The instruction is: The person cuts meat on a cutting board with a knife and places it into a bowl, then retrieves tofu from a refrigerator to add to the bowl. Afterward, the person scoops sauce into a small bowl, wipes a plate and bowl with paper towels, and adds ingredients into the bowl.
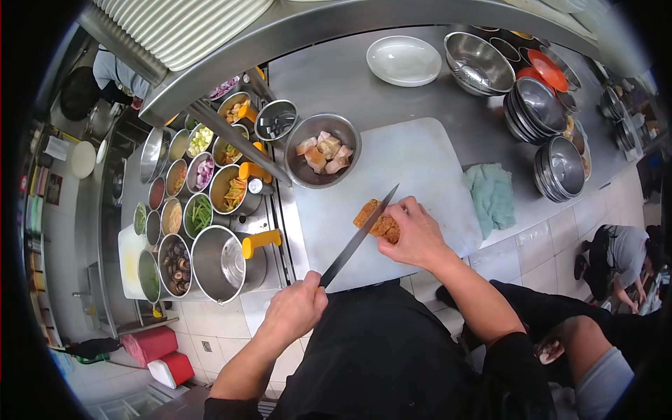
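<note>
The left hand [295,309] holds the chef's knife [357,241]; its fingers are closed around the handle. The blade points forward and to the right, above the cutting board [392,164], and lies across the browned food piece [386,227]. The view does not show how deep the edge sits.

The right hand [414,234] grips the right-hand portion of the piece. Its fingers are clamped on the piece, with the thumb on the near side and the other fingers bent over the far side. The left-hand portion projects beyond the fingers, at the blade. The piece is on the cutting board, near its middle.

1 steel bowl [323,150] containing pale, partly browned chunks [325,152] is at the far left corner of the board. 1 green cloth [490,198] lies beside the board's right edge, on the table [336,77].
</note>
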Demonstrator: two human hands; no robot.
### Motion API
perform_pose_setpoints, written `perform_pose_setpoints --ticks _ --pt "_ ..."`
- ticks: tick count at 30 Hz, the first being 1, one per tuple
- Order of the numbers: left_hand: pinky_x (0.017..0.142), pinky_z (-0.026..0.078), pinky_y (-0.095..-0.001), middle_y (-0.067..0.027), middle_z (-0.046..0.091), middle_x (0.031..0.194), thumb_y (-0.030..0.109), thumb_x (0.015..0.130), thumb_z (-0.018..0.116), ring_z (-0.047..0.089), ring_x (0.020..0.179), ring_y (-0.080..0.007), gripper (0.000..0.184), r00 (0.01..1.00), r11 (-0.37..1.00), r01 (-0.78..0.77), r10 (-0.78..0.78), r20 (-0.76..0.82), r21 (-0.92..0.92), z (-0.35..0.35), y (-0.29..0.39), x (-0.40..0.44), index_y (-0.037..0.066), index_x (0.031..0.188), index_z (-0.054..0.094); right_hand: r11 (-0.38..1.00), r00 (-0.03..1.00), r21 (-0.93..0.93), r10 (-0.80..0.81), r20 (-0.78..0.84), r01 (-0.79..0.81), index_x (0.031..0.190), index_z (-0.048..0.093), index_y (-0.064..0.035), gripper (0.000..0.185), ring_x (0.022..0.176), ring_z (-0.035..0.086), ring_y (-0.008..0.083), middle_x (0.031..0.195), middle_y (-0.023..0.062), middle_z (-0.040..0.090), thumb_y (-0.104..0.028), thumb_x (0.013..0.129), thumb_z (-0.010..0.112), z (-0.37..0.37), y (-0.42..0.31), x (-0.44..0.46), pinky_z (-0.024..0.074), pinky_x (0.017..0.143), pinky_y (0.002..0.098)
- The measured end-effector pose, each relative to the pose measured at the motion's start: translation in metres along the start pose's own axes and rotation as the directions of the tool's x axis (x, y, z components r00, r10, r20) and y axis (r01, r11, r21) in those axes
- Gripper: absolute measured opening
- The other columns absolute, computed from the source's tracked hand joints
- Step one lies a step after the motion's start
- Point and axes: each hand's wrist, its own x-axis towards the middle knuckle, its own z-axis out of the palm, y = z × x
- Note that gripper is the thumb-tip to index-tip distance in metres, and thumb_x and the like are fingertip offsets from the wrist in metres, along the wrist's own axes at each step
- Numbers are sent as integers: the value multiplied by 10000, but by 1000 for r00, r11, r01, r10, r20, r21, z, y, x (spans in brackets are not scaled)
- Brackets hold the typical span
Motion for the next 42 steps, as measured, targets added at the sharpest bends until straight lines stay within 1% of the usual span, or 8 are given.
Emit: perform_pose_setpoints --ticks 6,18,22,24,26,30,38,42 --pt "713 512 -548 -251 650 794 224 937 502 641 754 -456 227 994 1000 13 -12 -111 3 18 -9 4 9 1012 496 1000 1000 -15 -9 1 9 1105 614 -73 466 1022 589 343 1123 135 520 -297 713 725 -2 0 0 523 853 436" --pt "731 490 -577 -287 648 813 207 952 445 636 803 -477 214 981 996 83 -85 173 18 30 1 4 20 1055 456 994 994 58 -87 -61 90 1117 595 -67 484 1011 586 343 1112 141 524 -268 708 758 4 10 -3 512 851 431" --pt "783 476 -569 -299 647 832 185 954 426 632 843 -482 215 994 999 9 -5 108 -37 45 25 73 13 1080 446 986 993 129 -103 -54 109 1103 579 -61 484 1022 578 348 1114 140 521 -273 709 763 5 15 -3 509 850 438" --pt "732 478 -580 -294 644 797 200 955 447 630 792 -490 223 997 1000 4 -3 74 -18 32 27 82 28 1096 436 980 995 175 -91 -33 95 1102 575 -65 483 1042 572 357 1127 139 518 -299 720 756 -3 12 -4 515 846 464" --pt "706 481 -576 -282 636 749 208 959 462 629 748 -482 212 999 1000 23 -23 36 0 16 29 73 28 1069 435 988 997 150 -40 -61 48 1103 574 -60 485 1047 571 358 1124 142 520 -290 716 755 -15 10 -9 513 855 455" --pt "734 491 -566 -260 647 757 181 963 440 640 774 -459 184 992 995 -42 30 126 93 -13 39 24 7 1022 444 990 1000 140 22 4 -23 1095 572 -52 478 1050 567 356 1118 145 523 -275 711 750 -12 16 -15 505 874 440" --pt "714 502 -552 -246 662 781 178 959 449 650 772 -454 184 974 981 15 -58 218 192 -9 38 -5 9 1031 442 982 998 187 -18 -57 28 1031 555 -44 451 990 568 348 1041 138 531 -242 681 759 -4 23 -14 492 849 417" --pt "732 506 -545 -251 670 839 204 960 436 659 813 -444 206 989 983 1 -28 142 185 29 48 39 23 1057 451 978 991 188 -70 -114 91 1011 564 -42 440 979 564 344 1026 137 539 -220 665 771 1 24 -13 486 851 412"
